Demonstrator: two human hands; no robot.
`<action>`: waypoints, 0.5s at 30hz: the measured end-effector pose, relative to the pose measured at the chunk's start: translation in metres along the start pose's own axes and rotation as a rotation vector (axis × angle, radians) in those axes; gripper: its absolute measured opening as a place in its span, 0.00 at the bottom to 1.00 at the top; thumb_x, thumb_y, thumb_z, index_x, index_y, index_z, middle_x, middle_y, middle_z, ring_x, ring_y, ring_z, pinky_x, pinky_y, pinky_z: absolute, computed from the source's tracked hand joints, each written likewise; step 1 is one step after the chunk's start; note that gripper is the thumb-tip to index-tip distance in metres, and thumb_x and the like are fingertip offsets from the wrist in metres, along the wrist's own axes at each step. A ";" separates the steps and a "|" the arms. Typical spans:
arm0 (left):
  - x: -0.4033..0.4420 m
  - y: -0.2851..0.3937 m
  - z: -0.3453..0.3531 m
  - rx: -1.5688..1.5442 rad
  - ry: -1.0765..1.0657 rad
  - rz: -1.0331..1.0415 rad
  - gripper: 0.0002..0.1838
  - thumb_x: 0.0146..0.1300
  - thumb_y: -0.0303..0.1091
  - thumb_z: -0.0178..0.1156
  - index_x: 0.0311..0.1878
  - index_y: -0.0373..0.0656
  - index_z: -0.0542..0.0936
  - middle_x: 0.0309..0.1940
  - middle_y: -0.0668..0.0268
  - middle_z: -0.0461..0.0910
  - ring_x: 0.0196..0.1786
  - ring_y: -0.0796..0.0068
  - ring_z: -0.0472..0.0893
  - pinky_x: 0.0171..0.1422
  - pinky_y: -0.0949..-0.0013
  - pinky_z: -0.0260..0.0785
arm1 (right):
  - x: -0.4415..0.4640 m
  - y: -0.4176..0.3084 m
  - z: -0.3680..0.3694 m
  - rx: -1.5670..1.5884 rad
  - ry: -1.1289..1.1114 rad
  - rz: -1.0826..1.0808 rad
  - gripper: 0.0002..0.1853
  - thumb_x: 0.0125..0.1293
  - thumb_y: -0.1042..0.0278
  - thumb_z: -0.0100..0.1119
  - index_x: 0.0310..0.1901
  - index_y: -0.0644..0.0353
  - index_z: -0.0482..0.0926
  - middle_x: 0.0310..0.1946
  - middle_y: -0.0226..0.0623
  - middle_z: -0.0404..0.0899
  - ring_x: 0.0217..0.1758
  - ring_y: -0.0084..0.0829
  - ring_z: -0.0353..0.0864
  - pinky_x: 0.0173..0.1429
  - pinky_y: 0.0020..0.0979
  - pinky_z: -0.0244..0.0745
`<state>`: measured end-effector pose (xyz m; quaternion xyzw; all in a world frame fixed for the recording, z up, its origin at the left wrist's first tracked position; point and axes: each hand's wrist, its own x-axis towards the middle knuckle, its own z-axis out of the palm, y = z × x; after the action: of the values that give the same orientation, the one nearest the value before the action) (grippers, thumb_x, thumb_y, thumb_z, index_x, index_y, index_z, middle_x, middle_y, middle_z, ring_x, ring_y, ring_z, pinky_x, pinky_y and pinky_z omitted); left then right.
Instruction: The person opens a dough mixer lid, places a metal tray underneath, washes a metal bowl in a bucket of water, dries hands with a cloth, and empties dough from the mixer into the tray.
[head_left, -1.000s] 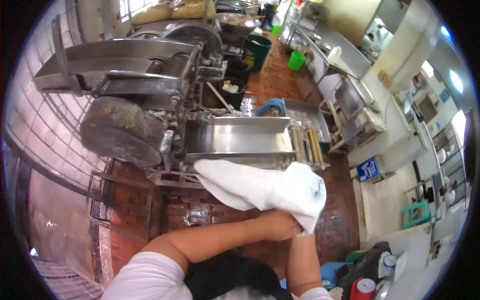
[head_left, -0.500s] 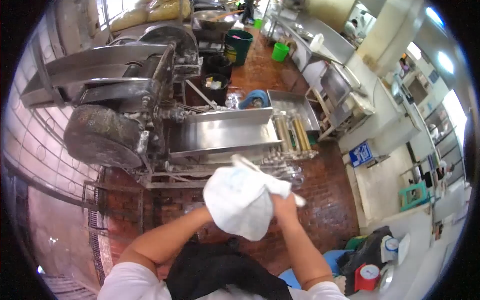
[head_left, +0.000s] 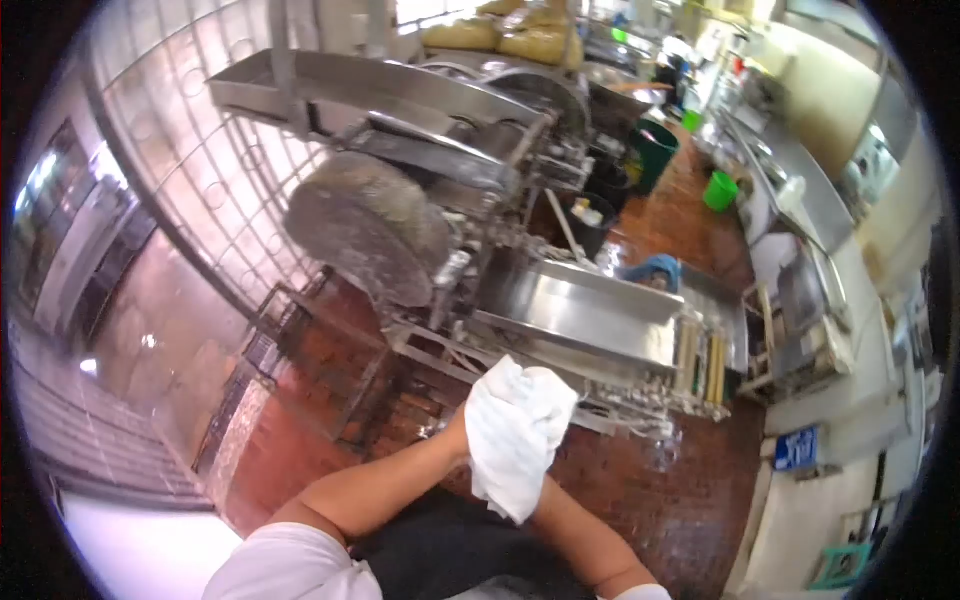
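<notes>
A white cloth (head_left: 518, 425) is bunched in front of my body, low in the middle of the view. My left hand (head_left: 460, 436) reaches it from the left side, with only its edge showing beside the wrist and the fingers covered. The cloth hides my right hand completely; the right forearm comes up to its lower right edge. Just beyond the cloth is a machine's metal tray (head_left: 590, 308).
A large round drum (head_left: 365, 215) and metal troughs belong to the machine ahead. Brass-coloured rollers (head_left: 703, 360) sit right of the tray. Farther back are a dark green bin (head_left: 652, 155) and a bright green bucket (head_left: 719, 190). Metal bars line the left.
The cloth has gone from long and spread out to a compact bundle, with both arms drawn together at it. The view has swung left, so the machine appears farther right.
</notes>
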<state>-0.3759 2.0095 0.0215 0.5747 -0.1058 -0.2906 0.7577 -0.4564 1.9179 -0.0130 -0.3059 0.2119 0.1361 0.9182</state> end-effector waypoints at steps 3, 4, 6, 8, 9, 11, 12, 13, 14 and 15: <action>-0.008 -0.013 -0.057 -0.123 0.297 0.032 0.09 0.67 0.37 0.56 0.44 0.44 0.78 0.36 0.62 0.80 0.39 0.67 0.82 0.43 0.65 0.77 | 0.042 0.038 0.001 -0.259 0.025 -0.170 0.28 0.69 0.46 0.47 0.59 0.62 0.72 0.53 0.47 0.79 0.53 0.46 0.80 0.58 0.43 0.74; -0.011 -0.014 -0.078 -0.271 0.377 0.027 0.09 0.67 0.38 0.56 0.43 0.44 0.78 0.35 0.63 0.80 0.39 0.67 0.82 0.42 0.65 0.76 | 0.042 0.025 0.004 -1.095 0.031 -0.143 0.26 0.68 0.46 0.49 0.55 0.59 0.75 0.49 0.48 0.80 0.50 0.48 0.80 0.55 0.43 0.74; -0.021 -0.014 -0.126 -0.504 0.523 0.028 0.09 0.67 0.39 0.56 0.43 0.44 0.77 0.35 0.63 0.79 0.39 0.67 0.81 0.42 0.65 0.76 | 0.035 -0.006 0.031 -1.912 0.040 -0.279 0.20 0.65 0.48 0.52 0.44 0.57 0.81 0.41 0.46 0.82 0.45 0.48 0.81 0.50 0.42 0.75; -0.039 0.004 -0.196 -0.573 0.661 0.069 0.11 0.66 0.39 0.56 0.45 0.43 0.76 0.38 0.62 0.78 0.41 0.66 0.80 0.44 0.65 0.75 | 0.041 -0.015 0.005 -1.870 0.134 -0.421 0.17 0.64 0.49 0.55 0.38 0.54 0.83 0.39 0.42 0.83 0.45 0.45 0.81 0.49 0.41 0.76; -0.048 0.017 -0.236 -0.581 0.731 0.103 0.12 0.65 0.39 0.57 0.46 0.43 0.75 0.39 0.62 0.78 0.42 0.66 0.80 0.45 0.65 0.74 | 0.043 -0.025 -0.022 -1.913 0.201 -0.325 0.16 0.63 0.51 0.56 0.37 0.54 0.84 0.39 0.42 0.83 0.44 0.46 0.81 0.49 0.40 0.76; -0.063 0.053 -0.319 -0.561 0.852 0.183 0.14 0.64 0.40 0.57 0.49 0.42 0.74 0.41 0.61 0.77 0.44 0.65 0.79 0.48 0.65 0.73 | 0.032 -0.047 -0.066 -1.870 0.345 -0.108 0.22 0.65 0.45 0.50 0.44 0.55 0.83 0.39 0.46 0.82 0.46 0.50 0.80 0.51 0.44 0.74; -0.067 0.076 -0.359 -0.529 0.900 0.230 0.16 0.64 0.40 0.58 0.50 0.42 0.74 0.42 0.61 0.77 0.45 0.64 0.79 0.49 0.65 0.72 | 0.027 -0.051 -0.107 -1.891 0.425 -0.130 0.14 0.63 0.55 0.57 0.34 0.57 0.84 0.29 0.48 0.81 0.36 0.49 0.81 0.41 0.41 0.76; -0.068 0.099 -0.398 -0.495 0.943 0.270 0.17 0.63 0.40 0.58 0.51 0.41 0.73 0.43 0.60 0.77 0.46 0.64 0.78 0.50 0.65 0.72 | 0.019 -0.054 -0.119 -1.827 0.679 0.029 0.14 0.62 0.56 0.58 0.31 0.57 0.84 0.27 0.47 0.81 0.33 0.49 0.81 0.38 0.41 0.75; -0.067 0.124 -0.434 -0.456 0.985 0.314 0.18 0.63 0.41 0.58 0.52 0.41 0.73 0.45 0.60 0.76 0.47 0.64 0.78 0.51 0.65 0.71 | 0.017 -0.056 -0.214 -2.047 0.643 0.239 0.13 0.62 0.55 0.58 0.32 0.56 0.84 0.27 0.46 0.82 0.32 0.48 0.81 0.38 0.41 0.75; -0.061 0.150 -0.468 -0.411 1.012 0.352 0.20 0.62 0.41 0.59 0.53 0.41 0.72 0.46 0.59 0.76 0.48 0.63 0.77 0.52 0.64 0.71 | 0.016 -0.059 -0.297 -2.264 0.563 0.449 0.13 0.62 0.55 0.59 0.33 0.56 0.85 0.28 0.44 0.82 0.32 0.47 0.81 0.37 0.40 0.76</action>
<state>-0.1458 2.4476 0.0240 0.4567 0.2344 0.1367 0.8472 -0.5108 1.6897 -0.2059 -0.9187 0.2141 0.3320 0.0022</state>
